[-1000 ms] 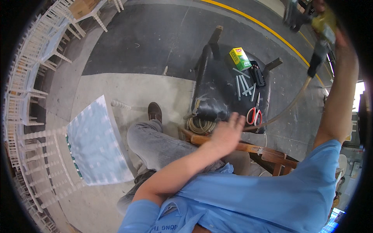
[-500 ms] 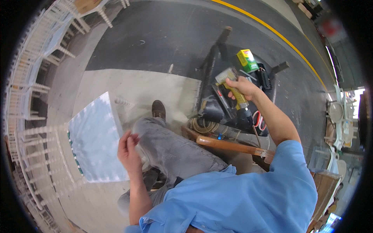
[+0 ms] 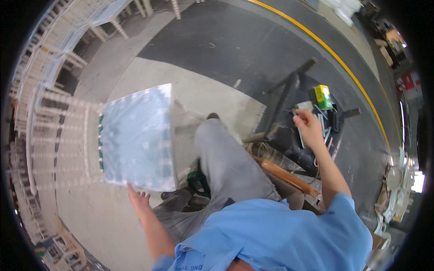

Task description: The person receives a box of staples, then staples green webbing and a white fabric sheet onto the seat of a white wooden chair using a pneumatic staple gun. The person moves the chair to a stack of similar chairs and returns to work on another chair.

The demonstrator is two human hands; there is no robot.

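My left hand (image 3: 139, 199) is at the near edge of a chair seat (image 3: 138, 140) with a pale blue covering. Its fingers are apart, with the index fingertip at the edge. White spindles (image 3: 68, 144) extend left from the seat. Over on the right, my right hand (image 3: 309, 128) is above a black chair seat (image 3: 289, 149) used as a stand. Its fingertips are pinched together; a small dark bit shows there, too small to name. Beside them lies a dull beige block-like thing (image 3: 305, 106), partly hidden by the hand.
A yellow and green box (image 3: 323, 97) and several loose tools (image 3: 323, 124) lie on the black seat. A coiled hose (image 3: 262, 150) and a brown wooden bar (image 3: 289, 177) are near my knee. White chairs (image 3: 110, 18) stand at the far left. A yellow line (image 3: 334, 54) crosses the floor.
The yellow-green power tool in my right hand no longer shows there. My left hand has come down to the blue seat's near edge. The view has shifted left.
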